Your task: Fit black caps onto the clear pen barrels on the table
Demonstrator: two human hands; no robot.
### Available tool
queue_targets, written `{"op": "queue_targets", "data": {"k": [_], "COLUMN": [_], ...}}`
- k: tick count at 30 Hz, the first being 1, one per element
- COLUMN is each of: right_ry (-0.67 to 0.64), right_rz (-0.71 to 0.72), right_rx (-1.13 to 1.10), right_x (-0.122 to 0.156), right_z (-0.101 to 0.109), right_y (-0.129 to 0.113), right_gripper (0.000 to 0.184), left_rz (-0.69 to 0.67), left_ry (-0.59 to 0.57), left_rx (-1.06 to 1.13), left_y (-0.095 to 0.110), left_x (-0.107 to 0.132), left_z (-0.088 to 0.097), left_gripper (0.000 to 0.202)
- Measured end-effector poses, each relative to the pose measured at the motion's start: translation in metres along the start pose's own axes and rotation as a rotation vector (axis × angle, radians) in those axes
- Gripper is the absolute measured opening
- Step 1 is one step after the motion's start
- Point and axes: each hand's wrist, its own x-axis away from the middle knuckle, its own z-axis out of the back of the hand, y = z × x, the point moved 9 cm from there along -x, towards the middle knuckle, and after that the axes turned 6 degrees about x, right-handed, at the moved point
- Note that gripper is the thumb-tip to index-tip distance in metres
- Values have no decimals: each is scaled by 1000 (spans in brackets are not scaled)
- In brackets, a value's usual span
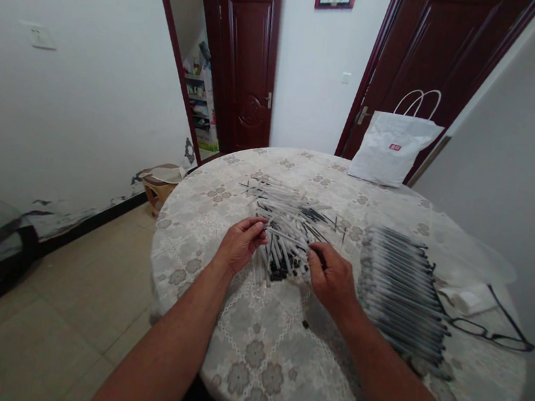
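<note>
A thin, pale pen barrel [286, 235] spans the gap between my hands above the table. My left hand [241, 243] pinches its left end between thumb and fingers. At the other end, my right hand [333, 279] has its fingers closed around the barrel's tip; the detail there is too small to make out. Below and beyond my hands lies a loose pile of clear pen barrels [278, 249] with dark refills [315, 215] among them. Small black caps [279, 271] cluster at the near side of the pile. A single black cap [305, 324] lies nearer to me.
Right of my right hand, pens with dark ends [398, 288] lie stacked in rows. Beyond them are eyeglasses [490, 333] and a white roll [464, 299]. A white paper bag [393, 151] stands at the table's far right, on the patterned tablecloth [253, 355].
</note>
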Motion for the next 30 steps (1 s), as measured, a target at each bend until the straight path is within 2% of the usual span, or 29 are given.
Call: {"op": "queue_targets", "data": {"k": [4, 8, 11, 14, 19, 22, 24, 27, 30], "right_ry": [-20, -55, -74, -78, -84, -90, -114, -185, -256], "right_rz": [27, 121, 194, 247, 230, 146, 31, -249, -590], "right_rx": [17, 57, 99, 120, 129, 79, 14, -218, -623], "right_x": [0, 2, 5, 9, 13, 13, 12, 14, 25], "right_z": [-3, -8, -14, -20, -27, -26, -26, -36, -59], "right_y": [1, -4, -11, -21, -27, -26, -19, -1, 17], "right_gripper": [18, 19, 21, 20, 21, 20, 18, 19, 25], "left_rz": [-5, -30, -38, -40, -22, -31, -40, -38, -50], "left_ry": [-16, 50, 101, 105, 135, 151, 159, 164, 168], "left_rx": [-76, -15, 56, 100, 127, 139, 149, 157, 169], "left_y": [0, 1, 0, -2, -9, -10, -10, -12, -12], "left_x": [1, 0, -1, -1, 0, 1, 3, 4, 3], "left_z": [-3, 3, 7, 6, 6, 5, 3, 1, 0], "left_gripper": [35, 46, 41, 36, 33, 32, 32, 30, 30]}}
